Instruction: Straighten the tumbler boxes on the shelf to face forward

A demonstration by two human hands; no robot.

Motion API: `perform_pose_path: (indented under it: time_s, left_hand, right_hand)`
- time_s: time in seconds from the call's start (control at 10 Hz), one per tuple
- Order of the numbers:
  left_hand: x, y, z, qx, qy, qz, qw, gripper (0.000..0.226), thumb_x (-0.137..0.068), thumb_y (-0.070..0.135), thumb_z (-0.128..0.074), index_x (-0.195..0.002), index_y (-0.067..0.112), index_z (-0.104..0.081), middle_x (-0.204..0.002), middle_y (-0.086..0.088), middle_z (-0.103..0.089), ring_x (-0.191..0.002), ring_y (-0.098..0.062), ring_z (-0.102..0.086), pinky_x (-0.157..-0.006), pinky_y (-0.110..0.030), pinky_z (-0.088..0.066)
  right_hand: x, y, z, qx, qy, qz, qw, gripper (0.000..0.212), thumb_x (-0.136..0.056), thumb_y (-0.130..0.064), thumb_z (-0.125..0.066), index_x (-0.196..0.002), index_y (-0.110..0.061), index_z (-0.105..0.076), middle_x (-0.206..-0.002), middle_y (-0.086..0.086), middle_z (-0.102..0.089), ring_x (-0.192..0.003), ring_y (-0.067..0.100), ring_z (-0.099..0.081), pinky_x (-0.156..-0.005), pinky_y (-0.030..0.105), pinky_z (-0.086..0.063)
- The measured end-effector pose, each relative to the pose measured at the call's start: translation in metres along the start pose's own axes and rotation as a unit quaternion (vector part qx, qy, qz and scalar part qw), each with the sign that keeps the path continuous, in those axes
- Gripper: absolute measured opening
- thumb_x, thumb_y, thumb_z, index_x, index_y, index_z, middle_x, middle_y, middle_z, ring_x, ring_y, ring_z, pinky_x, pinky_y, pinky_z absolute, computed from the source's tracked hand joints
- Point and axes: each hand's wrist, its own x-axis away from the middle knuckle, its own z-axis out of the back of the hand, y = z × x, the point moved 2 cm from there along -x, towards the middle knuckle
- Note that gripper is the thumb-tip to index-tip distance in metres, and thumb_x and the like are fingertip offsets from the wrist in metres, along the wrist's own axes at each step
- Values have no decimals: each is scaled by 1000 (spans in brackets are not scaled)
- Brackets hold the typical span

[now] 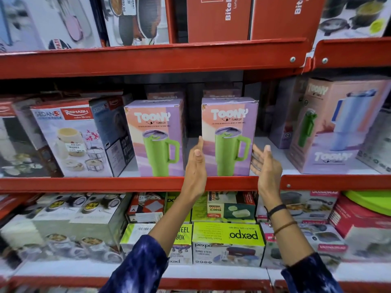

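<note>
Two purple Toony tumbler boxes with a green tumbler printed on them stand upright on the middle red shelf (127, 183), both facing forward. One box (156, 136) is left of centre, the other (229, 134) at centre. My left hand (195, 166) is flat and open just beside the centre box's left edge. My right hand (265, 166) is open at that box's right edge, fingertips close to or touching its side. A larger pink Toony box (336, 125) with a blue tumbler stands at the right, turned at an angle. More Toony boxes sit behind in shadow.
Rishabh Sedan lunch-box cartons (72, 138) stand left of the tumbler boxes. Red BiteBox cartons (218, 17) fill the shelf above. Green pexpo lunch boxes (228, 244) and other cartons crowd the shelf below. A gap separates the two purple boxes.
</note>
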Motion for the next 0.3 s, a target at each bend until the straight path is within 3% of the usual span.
perform_pose_path:
  time_s: [0.2,0.3]
  left_hand:
    - [3,1,2,-14,-18,4,1000,86,-66,92,-9,-143,52,-10,-143,30,-17,-138,-1,-14,-117,-60,-19]
    - [6,8,5,-14,16,-16,1000,84,-75,85,-12,-147,41,-16,-154,13,-23,-145,-15,-21,-117,-56,-23]
  right_hand:
    - [6,3,1,21,-14,12,1000,50,-99,-39,-32,-129,-5,-53,-131,12,-57,-111,16,-56,-92,24,-47]
    - [11,8,0,44,22,43,998,52,-94,-50,-37,-128,-15,-56,-133,5,-59,-119,13,-56,-102,33,-47]
